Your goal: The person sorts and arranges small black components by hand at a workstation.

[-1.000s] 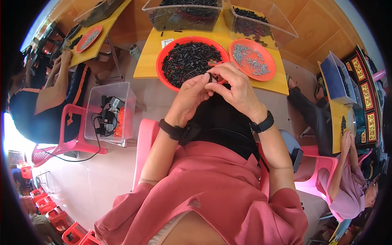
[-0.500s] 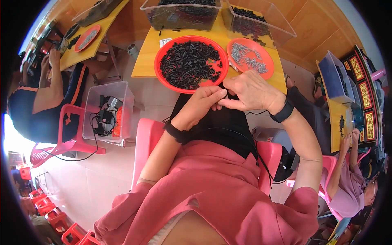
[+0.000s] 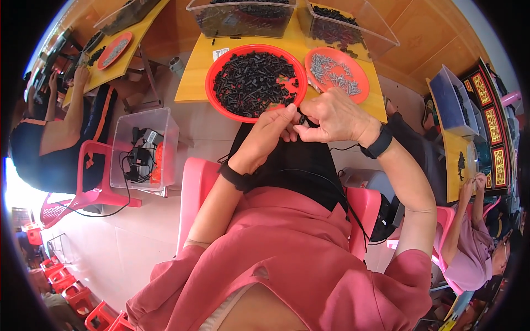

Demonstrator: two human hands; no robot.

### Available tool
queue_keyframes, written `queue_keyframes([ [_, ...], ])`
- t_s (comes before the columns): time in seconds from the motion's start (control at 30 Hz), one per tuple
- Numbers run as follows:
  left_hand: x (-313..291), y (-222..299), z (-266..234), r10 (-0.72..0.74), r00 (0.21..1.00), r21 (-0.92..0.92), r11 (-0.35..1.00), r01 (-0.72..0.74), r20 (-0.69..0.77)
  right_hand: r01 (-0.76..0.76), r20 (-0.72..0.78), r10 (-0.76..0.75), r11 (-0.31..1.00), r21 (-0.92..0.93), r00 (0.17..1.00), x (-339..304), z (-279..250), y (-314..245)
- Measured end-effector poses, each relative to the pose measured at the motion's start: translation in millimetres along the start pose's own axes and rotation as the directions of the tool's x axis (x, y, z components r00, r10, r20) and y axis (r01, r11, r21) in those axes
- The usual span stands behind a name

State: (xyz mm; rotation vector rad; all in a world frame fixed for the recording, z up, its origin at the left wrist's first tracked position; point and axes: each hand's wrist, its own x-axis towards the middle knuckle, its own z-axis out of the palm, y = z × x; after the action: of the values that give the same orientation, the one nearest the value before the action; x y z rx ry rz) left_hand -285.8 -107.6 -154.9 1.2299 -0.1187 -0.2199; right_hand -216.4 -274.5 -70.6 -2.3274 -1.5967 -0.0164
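Just past the near rim of the red basin, my two hands meet at their fingertips. A small black part shows between them, mostly covered by the fingers. My left hand is closed, its thumb pressed against the fingers at the part's left side. On the other side my right hand is curled, with its thumb and bent forefinger around the same piece. Many short black pieces fill the basin. Beside it, an orange-red plate carries small silver screw-like pieces.
Clear plastic bins of black parts stand on the yellow table. A clear tub of cables and adapters sits at left. Co-workers work at side tables left and right. Pink chairs and red stools stand about.
My left thumb has shifted up and away from the right thumb, so a gap with the black part shows between the hands. The view has shifted slightly.
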Motion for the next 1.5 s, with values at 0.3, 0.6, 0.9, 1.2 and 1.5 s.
queue_keyframes([
  [0.3,1,-6,6,0.087,0.994,0.092,0.992,-0.081,-0.067,0.017,-0.067,-0.014,0.999,0.044,0.998,-4,16,3],
  [0.6,2,-7,2,0.179,0.938,0.369,0.927,-0.061,-0.296,-0.199,0.187,0.185,0.978,0.056,0.965,0,2,15],
  [0.9,8,3,-36,0.127,0.829,-0.156,0.956,-0.249,-0.545,-0.373,-0.457,0.481,0.874,0.31,0.748,38,-40,88],
  [1.2,6,4,-41,0.066,0.851,-0.297,0.921,-0.253,-0.52,-0.408,-0.072,0.441,0.873,0.267,0.895,52,49,73],
  [1.5,7,4,-41,0.061,0.853,-0.307,0.918,-0.252,-0.518,-0.429,-0.03,0.437,0.892,0.144,0.899,73,74,74],
])
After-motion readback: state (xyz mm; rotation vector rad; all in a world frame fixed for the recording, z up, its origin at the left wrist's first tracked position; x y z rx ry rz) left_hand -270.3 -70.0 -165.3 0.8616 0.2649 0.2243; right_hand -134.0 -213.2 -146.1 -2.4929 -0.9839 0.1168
